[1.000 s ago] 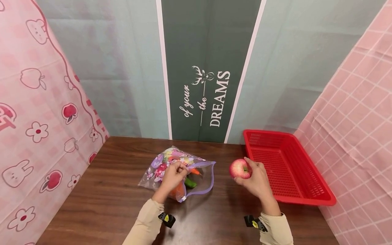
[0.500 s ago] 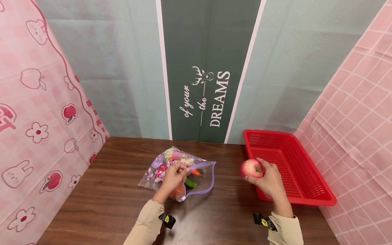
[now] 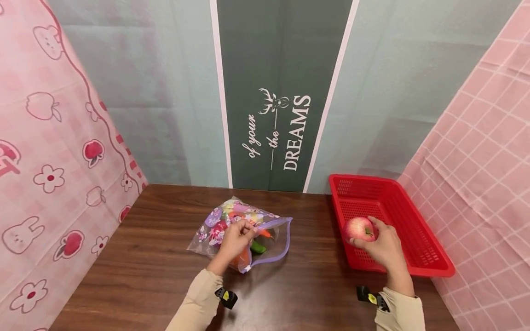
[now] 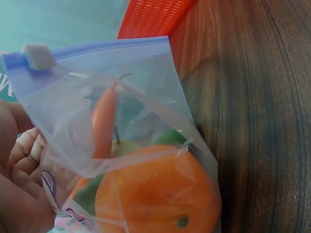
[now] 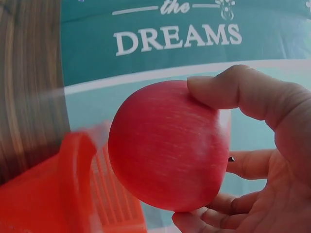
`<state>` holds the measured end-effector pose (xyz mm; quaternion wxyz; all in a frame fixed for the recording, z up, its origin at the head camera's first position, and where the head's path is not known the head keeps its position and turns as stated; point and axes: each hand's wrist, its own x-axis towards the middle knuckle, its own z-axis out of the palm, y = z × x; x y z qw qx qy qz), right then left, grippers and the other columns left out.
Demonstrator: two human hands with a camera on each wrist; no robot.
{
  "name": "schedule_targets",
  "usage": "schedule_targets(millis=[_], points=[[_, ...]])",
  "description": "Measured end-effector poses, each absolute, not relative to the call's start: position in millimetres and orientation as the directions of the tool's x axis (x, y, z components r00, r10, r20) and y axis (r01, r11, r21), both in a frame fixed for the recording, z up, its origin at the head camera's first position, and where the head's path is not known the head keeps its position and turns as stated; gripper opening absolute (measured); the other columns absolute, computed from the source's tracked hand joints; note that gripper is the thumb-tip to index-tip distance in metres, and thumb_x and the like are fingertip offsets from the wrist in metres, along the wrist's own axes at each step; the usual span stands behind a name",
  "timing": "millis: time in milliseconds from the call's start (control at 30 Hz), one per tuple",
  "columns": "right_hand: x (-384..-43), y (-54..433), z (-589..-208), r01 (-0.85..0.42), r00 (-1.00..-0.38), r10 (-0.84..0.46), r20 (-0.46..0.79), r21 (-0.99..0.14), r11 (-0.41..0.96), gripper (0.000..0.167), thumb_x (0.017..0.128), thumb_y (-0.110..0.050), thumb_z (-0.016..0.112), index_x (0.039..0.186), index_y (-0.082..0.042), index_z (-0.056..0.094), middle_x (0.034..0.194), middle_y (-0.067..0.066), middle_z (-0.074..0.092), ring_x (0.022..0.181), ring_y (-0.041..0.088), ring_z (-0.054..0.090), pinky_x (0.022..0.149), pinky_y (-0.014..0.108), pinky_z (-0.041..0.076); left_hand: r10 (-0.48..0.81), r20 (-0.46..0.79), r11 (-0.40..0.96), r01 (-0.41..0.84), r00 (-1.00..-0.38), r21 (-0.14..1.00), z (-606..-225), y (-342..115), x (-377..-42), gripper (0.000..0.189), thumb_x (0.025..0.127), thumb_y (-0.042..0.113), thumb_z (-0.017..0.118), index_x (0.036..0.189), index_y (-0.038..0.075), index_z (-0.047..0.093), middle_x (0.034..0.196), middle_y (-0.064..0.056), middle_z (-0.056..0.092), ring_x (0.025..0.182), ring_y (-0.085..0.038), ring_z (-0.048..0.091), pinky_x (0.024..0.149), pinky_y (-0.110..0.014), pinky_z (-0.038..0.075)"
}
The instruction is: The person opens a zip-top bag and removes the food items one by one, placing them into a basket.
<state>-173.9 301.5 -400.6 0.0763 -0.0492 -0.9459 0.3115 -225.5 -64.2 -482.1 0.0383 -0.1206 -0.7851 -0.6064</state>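
My right hand [image 3: 383, 243] grips a red apple [image 3: 359, 229] between thumb and fingers, over the left rim of a red plastic basket [image 3: 422, 230]. In the right wrist view the apple [image 5: 167, 145] fills the middle, with the thumb on top and fingertips beneath. My left hand [image 3: 237, 239] pinches the edge of a clear printed zip bag [image 3: 215, 225] with a purple seal, its mouth facing right. Through the bag in the left wrist view show an orange round fruit [image 4: 155, 189], an orange-red chili-shaped piece [image 4: 104, 121] and something green [image 4: 172, 138].
The wooden table [image 3: 306, 294] ends at a grey-green cloth backdrop [image 3: 178, 92] with white lettering. Pink patterned cloth [image 3: 54, 207] hangs at the left, and pink checked cloth [image 3: 488, 184] at the right, close beside the basket.
My right hand has carried the apple rightward, from the table beside the basket to over its left rim. The left hand and the bag have stayed in place.
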Motion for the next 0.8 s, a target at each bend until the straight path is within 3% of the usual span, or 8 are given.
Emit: schedule_targets(millis=[367,667,800], points=[[-179.3,324.5,-419.8,0.123,-0.974,0.208,0.084,-0.574,0.81,0.083,0.072,-0.029,0.078,0.13,0.013,0.037,0.11,0.036,0.049,0.1,0.049,0.042,0.079,0.059,0.039,0.113,0.212,0.225,0.233,-0.971,0.946,-482.0,-62.5,-226.4,0.012,0.085,0.0,0.061,0.074,0.005,0.056,0.056,0.0,0.05,0.049,-0.01,0.049,0.045,-0.022,0.04],[-193.0,330.4,-440.1,0.142,-0.983,0.184,0.024,-0.537,0.831,0.082,0.071,-0.023,0.076,0.129,0.017,0.034,0.11,0.041,0.043,0.104,0.053,0.037,0.085,0.06,0.035,0.12,0.318,0.179,0.335,-0.941,0.925,-488.6,-62.7,-225.7,0.011,0.084,0.0,0.056,0.075,0.005,0.055,0.055,0.002,0.052,0.047,-0.01,0.05,0.041,-0.024,0.041],[-197.7,334.2,-446.7,0.127,-0.986,0.167,0.029,-0.524,0.842,0.08,0.069,-0.022,0.076,0.126,0.019,0.037,0.109,0.041,0.045,0.104,0.055,0.038,0.086,0.061,0.035,0.105,0.241,0.192,0.258,-0.965,0.947,-489.1,-61.1,-225.8,0.01,0.085,0.0,0.057,0.076,0.004,0.057,0.056,0.0,0.052,0.049,-0.011,0.051,0.042,-0.023,0.041]])
